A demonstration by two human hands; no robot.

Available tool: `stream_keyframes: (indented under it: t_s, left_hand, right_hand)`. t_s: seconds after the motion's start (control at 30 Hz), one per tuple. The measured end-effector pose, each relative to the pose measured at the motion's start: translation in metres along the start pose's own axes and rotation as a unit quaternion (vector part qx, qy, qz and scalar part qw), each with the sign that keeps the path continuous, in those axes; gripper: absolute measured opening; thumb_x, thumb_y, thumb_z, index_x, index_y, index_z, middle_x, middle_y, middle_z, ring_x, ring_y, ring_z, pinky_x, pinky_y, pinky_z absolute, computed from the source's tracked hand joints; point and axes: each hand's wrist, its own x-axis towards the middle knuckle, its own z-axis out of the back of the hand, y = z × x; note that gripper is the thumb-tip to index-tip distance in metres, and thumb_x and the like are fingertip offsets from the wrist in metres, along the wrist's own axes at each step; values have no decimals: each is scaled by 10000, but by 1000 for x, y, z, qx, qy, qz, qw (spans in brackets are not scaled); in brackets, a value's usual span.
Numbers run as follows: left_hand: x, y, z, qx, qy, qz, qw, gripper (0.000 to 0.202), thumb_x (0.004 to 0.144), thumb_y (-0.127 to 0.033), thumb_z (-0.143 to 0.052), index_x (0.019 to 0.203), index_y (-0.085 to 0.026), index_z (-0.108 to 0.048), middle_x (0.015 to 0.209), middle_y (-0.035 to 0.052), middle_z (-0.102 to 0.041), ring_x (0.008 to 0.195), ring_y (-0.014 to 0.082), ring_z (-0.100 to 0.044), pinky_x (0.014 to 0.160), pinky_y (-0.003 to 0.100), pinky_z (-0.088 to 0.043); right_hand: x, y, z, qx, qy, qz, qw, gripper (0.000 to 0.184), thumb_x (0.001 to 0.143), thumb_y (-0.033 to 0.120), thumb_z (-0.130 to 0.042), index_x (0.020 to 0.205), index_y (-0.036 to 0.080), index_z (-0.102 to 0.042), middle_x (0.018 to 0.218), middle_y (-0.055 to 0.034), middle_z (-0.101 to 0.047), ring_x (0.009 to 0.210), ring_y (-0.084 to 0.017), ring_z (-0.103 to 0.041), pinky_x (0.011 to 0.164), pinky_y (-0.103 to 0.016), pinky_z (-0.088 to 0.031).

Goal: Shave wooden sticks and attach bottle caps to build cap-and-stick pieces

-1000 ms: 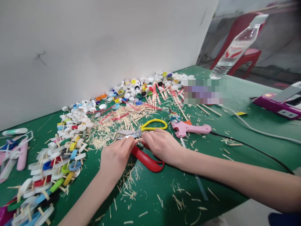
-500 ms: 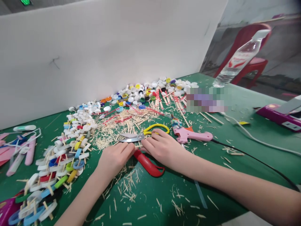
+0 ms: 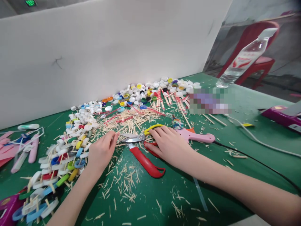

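Scissors (image 3: 137,138) with one yellow and one red handle lie over the wood scraps, blades parted and pointing left. My right hand (image 3: 170,146) grips them, fingers over the yellow handle and thumb by the red one. At the blade tips, my left hand (image 3: 102,149) has its fingers pinched together; what they hold, if anything, is too small to make out. A red-handled knife or saw (image 3: 147,162) lies below the scissors. Behind my right hand is a pink glue gun (image 3: 199,137), partly covered.
Bottle caps with short sticks (image 3: 62,166) spread along the left. Loose caps (image 3: 134,94) line the white board (image 3: 117,47). Cut wooden pieces (image 3: 127,121) litter the green table (image 3: 178,194). A water bottle (image 3: 244,61) stands at the back right, near a white cable (image 3: 258,142).
My left hand has drawn away from my right, moving left and slightly up towards the blade tips. My right hand has shifted slightly right along the scissors' handles, uncovering the red handle.
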Motion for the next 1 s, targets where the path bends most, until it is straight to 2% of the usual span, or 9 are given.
stream_keyframes:
  t_s: [0.13, 0.27, 0.4, 0.5, 0.63, 0.8, 0.93, 1.0]
  left_hand:
    - [0, 0, 1, 5, 17, 17, 1000, 251, 956, -333, -482, 805, -172, -601, 552, -32, -595, 481, 91, -562, 439, 212, -280]
    - [0, 0, 2, 0, 25, 21, 999, 267, 962, -331, -466, 797, -170, -600, 546, -21, -590, 471, 97, -543, 442, 216, -274]
    - [1, -1, 2, -15, 31, 31, 999, 288, 965, -346, -453, 785, -171, -595, 538, -19, -578, 465, 99, -529, 453, 218, -277]
    - [2, -2, 3, -35, 52, 63, 996, 285, 964, -357, -445, 800, -176, -592, 547, -15, -583, 470, 104, -525, 452, 218, -268]
    - [4, -3, 5, -84, 71, 108, 988, 269, 961, -353, -436, 818, -179, -582, 576, -11, -579, 472, 108, -502, 461, 215, -288]
    - [5, -5, 6, -169, 70, 143, 973, 241, 962, -339, -432, 822, -190, -559, 579, -24, -539, 456, 93, -462, 467, 208, -331]
    - [6, -8, 9, -234, 67, 207, 948, 261, 962, -368, -429, 787, -204, -530, 494, -59, -407, 402, 79, -377, 415, 202, -290]
    - [6, -8, 9, -272, 57, 250, 928, 274, 963, -385, -417, 778, -207, -514, 493, -58, -386, 412, 83, -374, 409, 207, -297]
  right_hand:
    - [-1, -4, -5, 1, 3, 14, 1000, 418, 946, 441, -469, 1146, 98, -600, 1022, -130, -642, 984, -279, -571, 820, -407, -454]
    - [0, -12, -8, 7, 13, 52, 999, 357, 914, 357, -545, 1138, 85, -598, 1036, -139, -623, 963, -280, -567, 804, -412, -473]
    - [3, -16, -4, 29, 5, 77, 997, 335, 886, 346, -591, 1112, 99, -603, 1043, -139, -614, 955, -276, -561, 797, -411, -485]
    - [6, -13, 3, 45, 1, 77, 996, 343, 855, 342, -635, 1089, 93, -606, 1031, -140, -610, 965, -282, -561, 803, -413, -483]
    - [8, -6, 8, 56, 10, 49, 997, 333, 826, 332, -667, 1047, 89, -610, 1011, -136, -611, 923, -261, -577, 767, -381, -483]
    - [6, -1, 4, 9, 14, -5, 1000, 323, 784, 403, -686, 904, 111, -619, 867, -110, -630, 894, -302, -577, 710, -394, -463]
    - [5, -3, 1, 15, 10, -37, 999, 311, 792, 402, -660, 917, 123, -602, 854, -102, -638, 820, -278, -595, 635, -369, -443]
    - [6, -6, 3, 64, 22, -53, 996, 327, 832, 436, -609, 960, 135, -596, 891, -100, -649, 819, -258, -603, 633, -356, -442]
